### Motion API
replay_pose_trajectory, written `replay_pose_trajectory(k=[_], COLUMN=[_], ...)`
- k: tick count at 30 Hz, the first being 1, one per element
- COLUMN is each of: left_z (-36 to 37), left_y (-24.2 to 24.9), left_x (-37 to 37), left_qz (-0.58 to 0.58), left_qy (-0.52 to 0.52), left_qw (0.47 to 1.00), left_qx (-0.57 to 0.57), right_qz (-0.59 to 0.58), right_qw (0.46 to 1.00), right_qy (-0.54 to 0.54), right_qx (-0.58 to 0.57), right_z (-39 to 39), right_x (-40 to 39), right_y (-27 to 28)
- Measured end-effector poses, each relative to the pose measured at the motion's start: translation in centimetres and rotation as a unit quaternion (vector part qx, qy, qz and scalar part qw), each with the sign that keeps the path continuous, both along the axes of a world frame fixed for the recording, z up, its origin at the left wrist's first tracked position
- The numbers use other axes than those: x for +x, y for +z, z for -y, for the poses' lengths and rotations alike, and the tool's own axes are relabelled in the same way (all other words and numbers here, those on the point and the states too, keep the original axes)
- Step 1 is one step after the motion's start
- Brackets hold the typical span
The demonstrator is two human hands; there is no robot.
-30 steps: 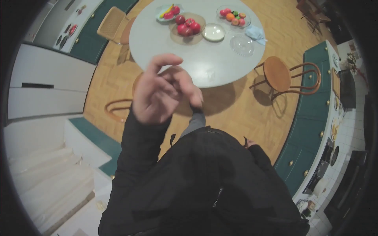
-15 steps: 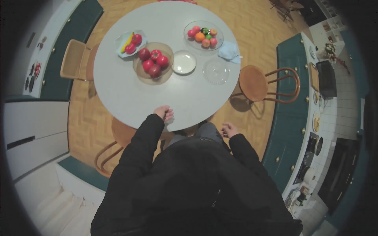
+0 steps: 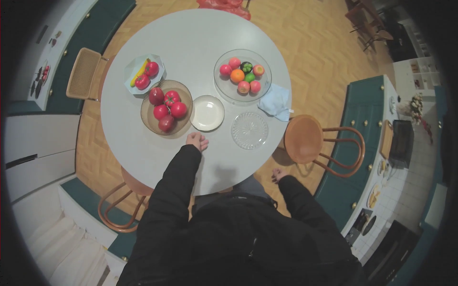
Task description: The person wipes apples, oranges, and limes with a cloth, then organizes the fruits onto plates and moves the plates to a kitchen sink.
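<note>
My left hand [image 3: 196, 141] is over the near part of the table, just below a white plate [image 3: 208, 113], with fingers loosely bent and nothing in them. Up and to its left stands a brown ribbed glass bowl [image 3: 145, 121] of tomatoes and red apples. Off the table's front right edge, my right hand [image 3: 279, 175] hangs beside my body, its fingers slightly bent and apart, holding nothing. A clear patterned glass plate [image 3: 250, 130] lies right of the white plate. Behind it is a glass dish [image 3: 220, 94] of mixed fruit.
The round table [image 3: 191, 33] also bears a pale angular dish [image 3: 130, 71] with a banana and red fruit or vegetables, and a light blue cloth [image 3: 275, 101] at the right edge. Chairs stand around it, including a wooden chair [image 3: 304, 138] at the right. A red bag [image 3: 224, 5] is beyond.
My view has shifted closer over the table. My left hand has come further over the tabletop, nearer the white plate and brown bowl. My right hand still hangs at my side.
</note>
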State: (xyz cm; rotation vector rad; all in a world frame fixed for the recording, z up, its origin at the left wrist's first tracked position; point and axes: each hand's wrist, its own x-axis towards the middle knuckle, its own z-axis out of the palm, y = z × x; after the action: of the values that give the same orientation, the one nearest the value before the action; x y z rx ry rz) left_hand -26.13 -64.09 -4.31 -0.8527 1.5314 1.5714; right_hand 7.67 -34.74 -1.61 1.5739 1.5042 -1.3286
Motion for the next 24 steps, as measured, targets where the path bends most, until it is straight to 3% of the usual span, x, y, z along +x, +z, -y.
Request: replay_pose_trajectory(k=[3, 9, 12, 17, 20, 24], left_z=[-3.2, -5.8, -5.6, -2.4, 1.0, 6.3], left_y=[0.2, 0.0, -0.6, -0.4, 3.8, 8.4], left_x=[-0.8, -3.0, -2.3, 6.1, 12.1, 21.8], left_qz=[-0.007, 0.024, 0.039, -0.011, 0.012, 0.061], left_qy=[0.057, 0.115, 0.155, 0.136, 0.13, 0.149], left_qw=[0.998, 0.991, 0.986, 0.99, 0.99, 0.985], left_qx=[-0.022, -0.066, -0.046, -0.033, -0.045, -0.068], right_qz=[-0.065, -0.129, -0.116, -0.107, -0.125, -0.191], right_qw=[0.996, 0.991, 0.972, 0.941, 0.917, 0.925], right_qy=[0.014, 0.045, 0.196, 0.284, 0.332, 0.307], right_qx=[0.064, 0.008, 0.054, 0.152, 0.184, 0.118], right_z=[-5.7, -11.8, -12.1, -9.8, -9.0, -8.5], right_x=[-3.7, -13.3, -16.0, -18.8, -19.6, -19.2], right_y=[-2.4, -2.8, -4.3, -3.5, -5.4, -6.6])
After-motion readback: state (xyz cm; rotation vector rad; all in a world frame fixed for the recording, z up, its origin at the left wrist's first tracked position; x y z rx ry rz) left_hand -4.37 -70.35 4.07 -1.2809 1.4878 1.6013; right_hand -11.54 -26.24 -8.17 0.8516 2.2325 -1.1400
